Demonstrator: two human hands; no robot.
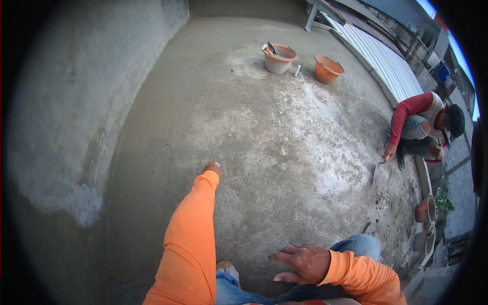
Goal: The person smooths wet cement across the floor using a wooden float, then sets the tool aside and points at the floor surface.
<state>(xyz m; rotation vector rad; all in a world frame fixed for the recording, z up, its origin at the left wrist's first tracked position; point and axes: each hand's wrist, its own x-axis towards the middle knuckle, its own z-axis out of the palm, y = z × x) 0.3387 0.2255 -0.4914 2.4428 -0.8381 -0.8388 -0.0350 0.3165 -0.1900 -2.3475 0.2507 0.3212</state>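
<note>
My left hand (pixel 214 169) reaches forward at the end of an orange sleeve, over the rough grey cement floor (pixel 229 203). It is closed, with the thumb on top; whatever the fingers may hold is hidden beneath them. Close to my bent right knee (pixel 360 245), my right hand (pixel 303 263) hovers palm down. Its fingers are stretched out and slightly spread, with nothing in them. Below the hands, part of my foot (pixel 229 269) shows between the left sleeve and my jeans.
A grey plastered wall (pixel 91 91) rises on the left. Far ahead stand a bucket with tools (pixel 278 63) and an orange bucket (pixel 327 71). At right, a crouching co-worker (pixel 424 122) holds a flat-bladed trowel (pixel 381 174) to the floor. More buckets (pixel 425 209) line the right edge.
</note>
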